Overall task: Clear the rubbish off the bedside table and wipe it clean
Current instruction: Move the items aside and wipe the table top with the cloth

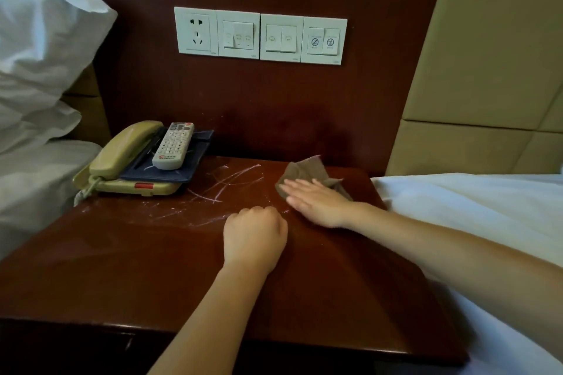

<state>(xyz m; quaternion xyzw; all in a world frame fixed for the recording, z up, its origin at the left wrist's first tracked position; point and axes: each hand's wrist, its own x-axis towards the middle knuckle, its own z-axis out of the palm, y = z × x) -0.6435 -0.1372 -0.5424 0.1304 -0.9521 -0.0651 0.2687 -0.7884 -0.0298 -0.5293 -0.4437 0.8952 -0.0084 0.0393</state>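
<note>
The right hand (316, 204) lies flat and spread, fingers straight and close together, pointing toward the left of the frame. It presses palm-down on a crumpled brown cloth (304, 169) just right of the frame's centre. The fingertips reach the cloth's left edge, and the rest of the cloth shows behind and to the right of the hand.

The left hand (254, 234) sits just below and left of the right hand, near it but apart. Its fingers are curled into a fist, knuckles up, resting on the wood. Nothing shows inside the fist.

Both hands are on the dark red-brown bedside table (137, 268), which fills the lower half of the frame. Pale streaks (225, 183) cross its top to the left of the cloth and above the fist.

At the table's far left corner stands a beige telephone (122, 155). A dark blue tray (195, 161) lies on it, and a white remote control (173, 146) rests on the tray. All three are well apart from the hands.

A row of white switch plates (260, 35) is on the wall panel in the upper centre. A white pillow (39, 39) fills the upper left, and white bedding (472, 207) lies at the right, beside the table edge and under the right forearm.
</note>
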